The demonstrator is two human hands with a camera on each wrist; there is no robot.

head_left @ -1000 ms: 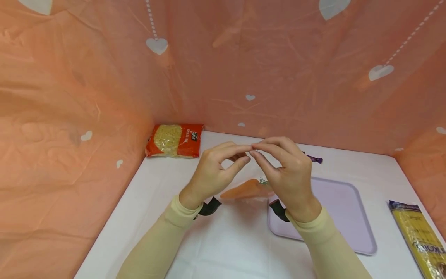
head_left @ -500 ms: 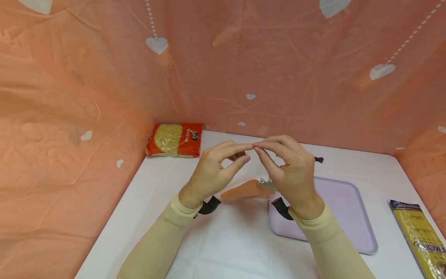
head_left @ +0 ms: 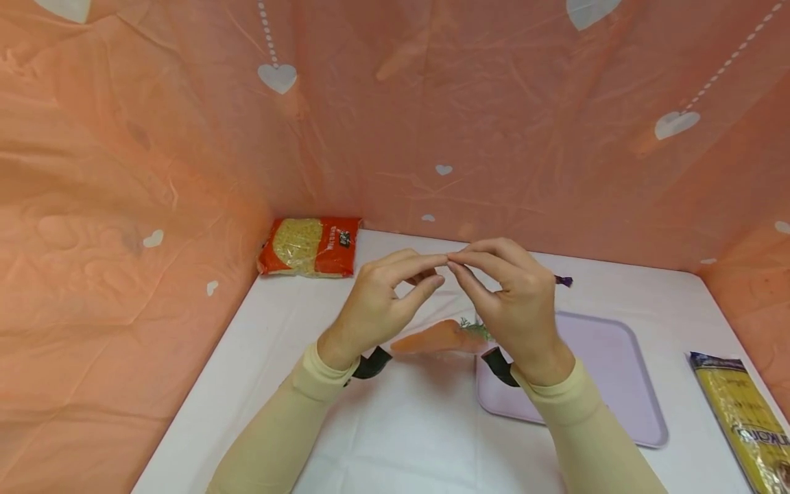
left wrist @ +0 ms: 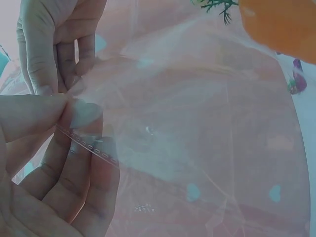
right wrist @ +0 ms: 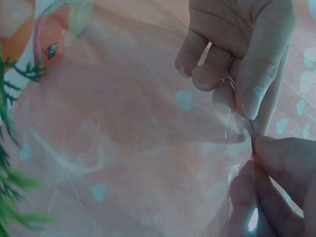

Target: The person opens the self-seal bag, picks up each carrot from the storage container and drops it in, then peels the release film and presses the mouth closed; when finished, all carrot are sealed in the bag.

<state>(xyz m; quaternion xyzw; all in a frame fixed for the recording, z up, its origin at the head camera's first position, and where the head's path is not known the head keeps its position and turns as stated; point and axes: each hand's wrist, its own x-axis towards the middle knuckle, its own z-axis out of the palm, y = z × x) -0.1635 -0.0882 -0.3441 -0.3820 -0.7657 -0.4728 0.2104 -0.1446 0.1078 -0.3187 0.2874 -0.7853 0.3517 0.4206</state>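
A clear plastic bag (left wrist: 173, 123) with a ridged edge strip hangs from both hands. My left hand (head_left: 382, 295) pinches its upper edge between thumb and fingers. Close beside it, the right hand (head_left: 515, 302) pinches the same edge with thumb and index finger. The fingertips of the two hands meet at the bag's edge. Below the hands, an orange carrot (head_left: 435, 337) with green leaves (right wrist: 19, 182) shows through the plastic, lying sideways. In the left wrist view the bag spreads wide and see-through.
A lilac tray (head_left: 642, 384) lies right of the hands, partly behind the right forearm. A red pack with a yellow window (head_left: 336, 247) sits at the back left. A yellow packet (head_left: 740, 418) lies at the right edge. A small purple wrapper (head_left: 564, 280) shows behind the right hand.
The right hand has shifted very slightly to the right and up. Both hands keep their pinch on the bag, and the carrot is nearly still.
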